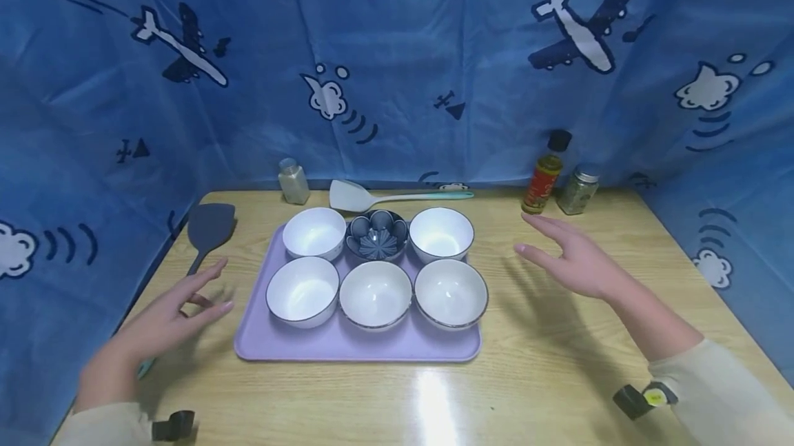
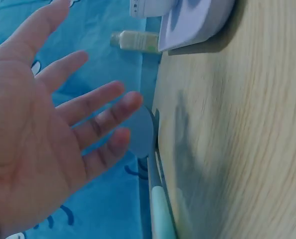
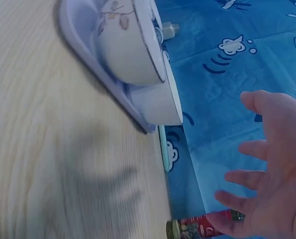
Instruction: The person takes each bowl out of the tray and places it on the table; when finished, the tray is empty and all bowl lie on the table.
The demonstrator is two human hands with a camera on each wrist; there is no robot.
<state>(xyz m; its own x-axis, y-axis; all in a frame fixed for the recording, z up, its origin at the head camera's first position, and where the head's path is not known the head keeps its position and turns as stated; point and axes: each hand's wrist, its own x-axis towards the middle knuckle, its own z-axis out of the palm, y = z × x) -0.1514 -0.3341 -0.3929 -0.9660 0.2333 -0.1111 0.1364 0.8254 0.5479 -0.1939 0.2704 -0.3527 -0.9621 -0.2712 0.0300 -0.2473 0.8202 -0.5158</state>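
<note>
Starting at the desk [image 1: 347, 404]'s left edge: the left hand [image 1: 164, 318] is up in the air, grip wide, fingers loosely spread and thumb well apart from them. In the head view it covers part of the dark grey spatula with a teal handle [image 1: 211, 225], which lies along that left edge, blade toward the back left corner.

Next along, at the back edge, there's a small clear shaker with pale contents [image 1: 294, 185].

Then the lilac rectangular tray with rounded corners [image 1: 360, 355], pretty much mid-desk, carrying six bowls in two rows. Back row: a glossy white round bowl [image 1: 315, 234], a dark blue flower-shaped bowl [image 1: 377, 246] with petal-like sides and a starburst base, another glossy white bowl [image 1: 442, 232]. Front row: three white dark-rimmed bowls [image 1: 375, 298], side by side near the tray's front edge. The right wrist view shows painted sprigs on the outside of one.

Behind the tray, a white-bladed spatula with a teal handle end [image 1: 349, 196] lies along the desk's back edge.

Further right there's a red-labelled bottle with a black cap [image 1: 542, 180], then the right hand [image 1: 573, 267], raised in front of it, grip wide too, thumb away from the straight fingers. Last, toward the back right corner, a clear jar of green flakes [image 1: 579, 191].
</note>
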